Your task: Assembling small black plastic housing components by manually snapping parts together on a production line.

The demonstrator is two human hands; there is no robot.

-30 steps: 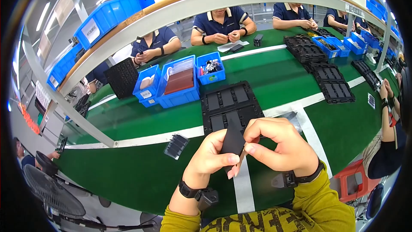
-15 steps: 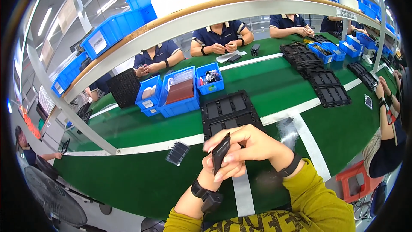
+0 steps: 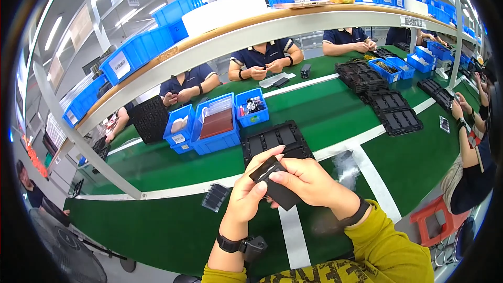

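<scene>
Both my hands grip a flat black rectangular piece (image 3: pixel 284 193) above the near part of the green table, its broad face turned up and a shiny strip near its top end. My left hand (image 3: pixel 245 193) pinches that top end, thumb on the face. My right hand (image 3: pixel 320 182) holds the upper right edge, its thumb pressed beside the shiny strip. Just beyond my fingers lies a black compartment tray (image 3: pixel 298 140), partly hidden by my hands. A small dark sheet with strips (image 3: pixel 216 197) lies to the left of my left hand.
Blue bins (image 3: pixel 222 139) stand on the green table (image 3: pixel 157 225) at left. Stacked black trays (image 3: pixel 390 107) lie at right. A shelf beam (image 3: pixel 209 38) crosses above. Co-workers sit opposite and at right. A red stool (image 3: pixel 437 222) stands at lower right.
The black piece has turned from nearly edge-on to broad face up. My left hand has shifted to its top end, and both thumbs now press on it.
</scene>
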